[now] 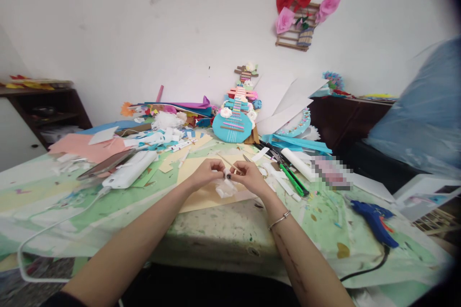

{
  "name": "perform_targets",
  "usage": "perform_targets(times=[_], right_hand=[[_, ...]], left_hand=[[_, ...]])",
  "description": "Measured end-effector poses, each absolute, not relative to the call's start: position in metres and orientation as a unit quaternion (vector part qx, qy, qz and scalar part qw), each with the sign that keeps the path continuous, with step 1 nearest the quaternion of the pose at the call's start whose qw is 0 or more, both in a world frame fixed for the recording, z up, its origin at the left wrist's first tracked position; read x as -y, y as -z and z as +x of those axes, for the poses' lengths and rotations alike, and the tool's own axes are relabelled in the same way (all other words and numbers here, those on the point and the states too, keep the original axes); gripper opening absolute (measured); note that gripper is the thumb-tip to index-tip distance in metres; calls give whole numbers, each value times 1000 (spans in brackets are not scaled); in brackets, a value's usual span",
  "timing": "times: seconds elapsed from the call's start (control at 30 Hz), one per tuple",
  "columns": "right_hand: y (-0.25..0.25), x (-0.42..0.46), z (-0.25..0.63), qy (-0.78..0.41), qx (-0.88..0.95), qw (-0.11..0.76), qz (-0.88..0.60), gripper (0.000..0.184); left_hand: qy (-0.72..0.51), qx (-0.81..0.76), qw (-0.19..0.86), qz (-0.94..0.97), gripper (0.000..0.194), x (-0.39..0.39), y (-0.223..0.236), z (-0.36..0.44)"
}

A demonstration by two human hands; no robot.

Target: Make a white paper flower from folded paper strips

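Observation:
Both hands meet over the front of the table. The fingertips of my left hand (pixel 209 172) are pinched on a piece of thin white paper (pixel 226 189), crumpled and hanging down between the hands. My right hand (pixel 250 176) pinches the same paper from the other side. A thin pale wooden stick (pixel 229 162) slants up to the left from my right fingers and seems held there too. Beneath the hands lies a cream paper sheet (pixel 196 204). Scissors, partly hidden, lie just beyond my right hand. The fingertips partly cover the paper's upper end.
A blue paper guitar (pixel 232 127) with flowers stands against the wall. To the right lie a green cutter (pixel 293 180), a white roll (pixel 298 164) and a blue glue gun (pixel 376 220) with a black cord. On the left are a white power bank (pixel 130 169), a phone and paper scraps.

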State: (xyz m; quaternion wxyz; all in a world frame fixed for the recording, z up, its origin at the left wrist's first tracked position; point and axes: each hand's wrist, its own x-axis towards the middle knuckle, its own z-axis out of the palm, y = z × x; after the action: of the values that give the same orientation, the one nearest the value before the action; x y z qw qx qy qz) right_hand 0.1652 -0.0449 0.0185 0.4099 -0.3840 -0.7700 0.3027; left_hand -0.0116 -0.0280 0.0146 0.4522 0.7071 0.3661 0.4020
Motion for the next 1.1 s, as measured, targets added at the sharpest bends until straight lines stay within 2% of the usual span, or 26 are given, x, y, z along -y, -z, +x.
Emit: perform_targets(times=[0.23, 0.5, 0.87, 1.1], right_hand=[[-17, 43, 165, -307, 760, 426, -384, 12], [-18, 43, 165, -304, 747, 443, -391, 16], [-16, 42, 166, -295, 752, 437, -395, 18], [-16, 41, 165, -330, 749, 422, -391, 22]], left_hand=[[-425, -369, 431, 705, 4, 28, -16, -12], [-406, -344, 478, 698, 19, 32, -19, -12], [-451, -378, 434, 682, 22, 30, -19, -12], [-433, -376, 454, 682, 21, 30, -17, -13]])
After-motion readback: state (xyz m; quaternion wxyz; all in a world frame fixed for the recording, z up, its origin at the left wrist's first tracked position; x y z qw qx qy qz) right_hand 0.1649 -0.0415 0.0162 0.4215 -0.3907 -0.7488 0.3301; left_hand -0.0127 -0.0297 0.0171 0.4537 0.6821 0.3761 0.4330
